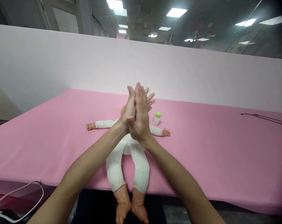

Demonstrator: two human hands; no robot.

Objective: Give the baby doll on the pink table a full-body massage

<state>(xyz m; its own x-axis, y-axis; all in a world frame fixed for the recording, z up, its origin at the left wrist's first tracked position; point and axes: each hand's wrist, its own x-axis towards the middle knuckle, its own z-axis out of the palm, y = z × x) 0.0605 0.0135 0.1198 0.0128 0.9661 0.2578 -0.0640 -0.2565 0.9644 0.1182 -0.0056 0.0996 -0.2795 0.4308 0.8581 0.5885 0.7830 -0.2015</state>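
A baby doll with a white cloth body lies on its back on the pink-covered table, arms spread and feet over the front edge. Above its chest, my left hand and my right hand are pressed palm to palm, fingers stretched out and pointing up. Nothing shows between them. They hide most of the doll's head and upper body. Beside the doll's arm on the right stands a small white bottle with a green cap.
Thin dark cords or a strap lie at the table's right side. A white cable loops near the front left edge. Behind the table runs a white partition. My legs are under the front edge.
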